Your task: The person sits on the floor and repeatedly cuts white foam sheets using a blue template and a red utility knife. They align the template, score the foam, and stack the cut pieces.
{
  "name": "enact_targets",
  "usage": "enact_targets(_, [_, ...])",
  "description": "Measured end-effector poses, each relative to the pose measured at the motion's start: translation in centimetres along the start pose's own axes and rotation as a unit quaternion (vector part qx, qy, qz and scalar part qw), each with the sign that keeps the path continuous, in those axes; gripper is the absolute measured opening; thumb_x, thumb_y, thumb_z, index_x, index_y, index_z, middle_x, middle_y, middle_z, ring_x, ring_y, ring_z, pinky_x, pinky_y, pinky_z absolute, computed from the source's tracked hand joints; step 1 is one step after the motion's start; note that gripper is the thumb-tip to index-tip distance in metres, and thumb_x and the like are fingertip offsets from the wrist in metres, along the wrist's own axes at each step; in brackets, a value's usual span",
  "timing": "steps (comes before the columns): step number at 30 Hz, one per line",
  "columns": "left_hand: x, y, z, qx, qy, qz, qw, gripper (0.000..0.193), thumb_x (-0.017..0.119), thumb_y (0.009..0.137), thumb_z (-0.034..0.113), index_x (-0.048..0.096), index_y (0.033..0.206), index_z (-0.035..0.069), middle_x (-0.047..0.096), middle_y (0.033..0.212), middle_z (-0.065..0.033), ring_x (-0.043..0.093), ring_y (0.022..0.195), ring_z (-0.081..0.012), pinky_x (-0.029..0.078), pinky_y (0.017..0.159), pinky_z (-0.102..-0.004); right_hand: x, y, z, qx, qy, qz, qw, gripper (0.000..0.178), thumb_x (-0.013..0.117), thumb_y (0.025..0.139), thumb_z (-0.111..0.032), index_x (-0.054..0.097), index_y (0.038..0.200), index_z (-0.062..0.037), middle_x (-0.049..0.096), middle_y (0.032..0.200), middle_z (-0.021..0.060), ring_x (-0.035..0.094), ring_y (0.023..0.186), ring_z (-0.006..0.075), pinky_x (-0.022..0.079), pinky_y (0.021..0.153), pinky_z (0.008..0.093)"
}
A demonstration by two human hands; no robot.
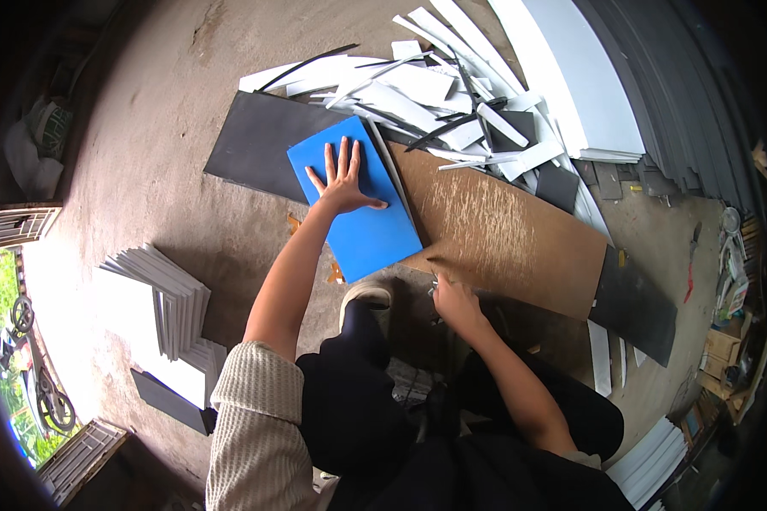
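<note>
My left hand lies flat with fingers spread on a blue rectangular board. Beneath its right edge show paler layers. The blue board rests across a dark grey sheet and a scratched brown board. My right hand is closed at the near edge of the brown board, just right of the blue board's lower corner. A small part of something pokes out of its fingers, too little to name.
White and black offcut strips are heaped beyond the boards. Stacked white panels stand on the floor at left. Large white sheets lie at the far right. A red-handled tool lies on the floor at right.
</note>
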State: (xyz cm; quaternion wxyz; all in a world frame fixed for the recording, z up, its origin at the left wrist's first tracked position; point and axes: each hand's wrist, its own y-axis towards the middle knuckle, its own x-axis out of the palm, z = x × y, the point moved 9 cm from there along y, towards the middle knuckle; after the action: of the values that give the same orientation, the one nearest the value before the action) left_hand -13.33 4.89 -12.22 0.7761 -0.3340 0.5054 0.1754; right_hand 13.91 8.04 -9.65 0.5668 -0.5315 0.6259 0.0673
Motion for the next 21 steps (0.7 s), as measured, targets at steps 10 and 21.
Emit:
enact_targets(10, [-0.3, -0.3, 0.4, -0.004, -0.001, -0.014, 1.000, 0.134, 0.073, 0.042, 0.064, -0.007, 0.139, 0.017, -0.014, 0.145, -0.0045, -0.018, 0.131, -0.0294, -0.008, 0.093, -0.0676, -9.1, 8.5, 5.3, 0.057, -0.061, 0.239, 0.967, 0.019, 0.042, 0.088, -0.019, 0.042, 0.096, -0.0025, 0.056, 0.083, 0.0196, 0.060, 0.066, 0.0340, 0.048, 0.053, 0.0418])
enact_targets(21, [-0.5, -0.7, -0.4, 0.011, -0.072, 0.024, 0.997, 0.131, 0.075, 0.044, 0.058, -0.002, 0.140, 0.014, -0.008, 0.146, -0.0039, -0.016, 0.132, -0.0279, -0.009, 0.092, -0.0675, -4.6, 10.3, -3.8, -0.096, 0.059, 0.217, 0.970, 0.022, 0.049, 0.083, -0.010, 0.051, 0.100, 0.0033, 0.049, 0.096, 0.0174, 0.052, 0.089, 0.0316, 0.044, 0.077, 0.0366])
